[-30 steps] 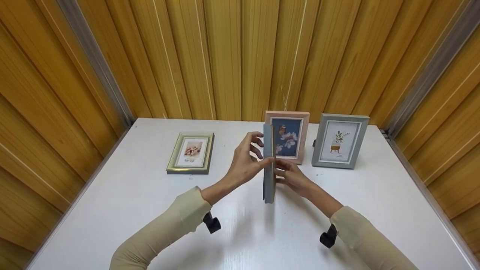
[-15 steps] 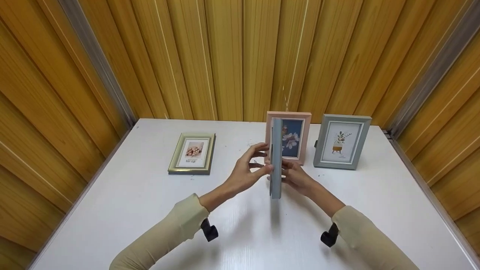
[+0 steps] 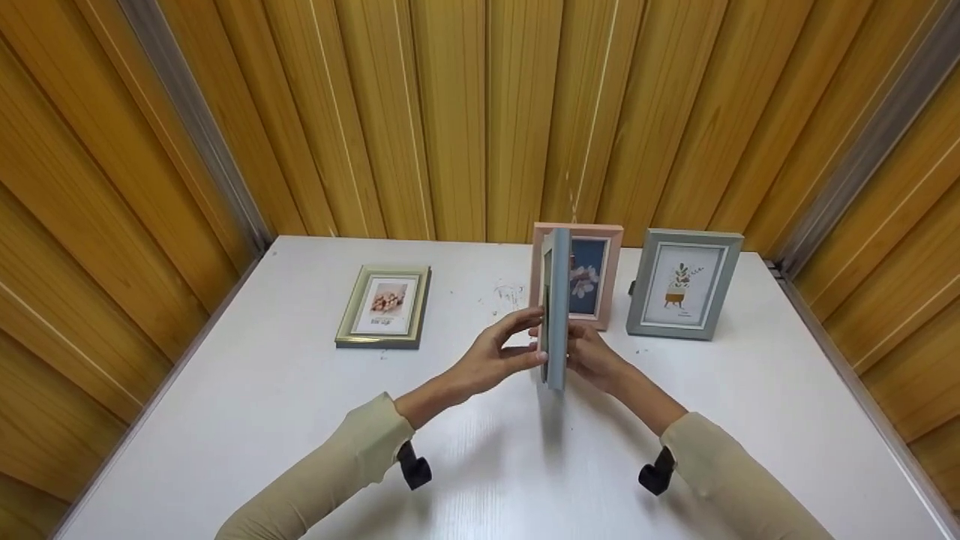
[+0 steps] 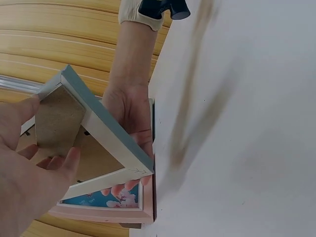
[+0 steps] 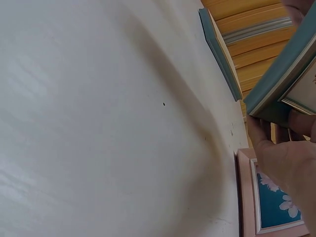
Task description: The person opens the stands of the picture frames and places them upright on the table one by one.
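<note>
My left hand (image 3: 487,364) has thumb and fingertips at opposite edges of the brown stand (image 4: 59,121), pinching it, at the back of the blue-grey frame (image 3: 558,300). My right hand (image 3: 596,356) grasps that frame near its lower end, thumb on the front, fingers behind. The frame is upright between my hands, edge-on in the head view; small dark marks (image 4: 143,172) at one rear corner are unreadable. Behind it, partly covered, the pink frame (image 3: 613,277) stands on the white table (image 3: 225,390), showing pale blossoms on blue. To the right of that, nearby, stands the grey-green frame (image 3: 641,300); its print, a plant in a legged pot, carries lettering (image 3: 683,313) too small to read. Well apart on the left, the gold-edged frame (image 3: 357,304) lies face up, dark lettering (image 3: 381,322) under its picture, illegible. Scribble-like marks (image 3: 510,294) on the table, left of the pink frame, cannot be read. Wood-patterned panels (image 3: 450,112) rise behind.
</note>
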`<action>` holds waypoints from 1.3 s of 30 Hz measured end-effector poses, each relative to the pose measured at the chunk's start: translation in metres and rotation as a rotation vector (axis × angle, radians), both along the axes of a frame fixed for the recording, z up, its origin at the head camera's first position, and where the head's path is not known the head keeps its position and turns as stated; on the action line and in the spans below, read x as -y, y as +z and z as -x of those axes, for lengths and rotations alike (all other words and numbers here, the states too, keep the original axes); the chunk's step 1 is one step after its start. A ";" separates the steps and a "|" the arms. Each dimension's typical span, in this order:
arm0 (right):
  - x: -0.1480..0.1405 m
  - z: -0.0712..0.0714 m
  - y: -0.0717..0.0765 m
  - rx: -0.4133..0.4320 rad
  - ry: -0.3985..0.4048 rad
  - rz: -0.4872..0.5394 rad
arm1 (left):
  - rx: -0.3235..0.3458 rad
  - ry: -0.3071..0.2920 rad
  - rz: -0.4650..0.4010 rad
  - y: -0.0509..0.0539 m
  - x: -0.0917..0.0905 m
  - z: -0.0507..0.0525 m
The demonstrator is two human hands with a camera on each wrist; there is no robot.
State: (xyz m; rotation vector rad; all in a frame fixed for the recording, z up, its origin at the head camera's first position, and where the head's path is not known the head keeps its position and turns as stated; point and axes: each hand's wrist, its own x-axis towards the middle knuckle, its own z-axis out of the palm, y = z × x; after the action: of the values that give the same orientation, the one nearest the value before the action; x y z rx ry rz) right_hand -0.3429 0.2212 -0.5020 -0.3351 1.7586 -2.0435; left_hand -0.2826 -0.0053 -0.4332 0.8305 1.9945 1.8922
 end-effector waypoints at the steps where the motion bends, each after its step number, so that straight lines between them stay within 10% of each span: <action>1: 0.000 0.000 -0.001 -0.004 0.003 0.003 | 0.000 0.004 0.004 -0.001 0.000 0.000; 23: -0.001 -0.003 -0.003 0.015 0.003 -0.003 | -0.031 0.068 0.037 -0.001 0.004 -0.001; 39: -0.011 -0.006 -0.004 0.010 0.071 0.011 | -0.269 0.094 0.208 0.000 0.022 0.009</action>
State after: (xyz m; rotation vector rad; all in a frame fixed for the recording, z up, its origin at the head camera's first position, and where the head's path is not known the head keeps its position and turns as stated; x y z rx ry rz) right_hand -0.3371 0.2326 -0.5059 -0.3850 1.7054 -2.0030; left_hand -0.2919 -0.0272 -0.4329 0.9919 2.3800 1.6529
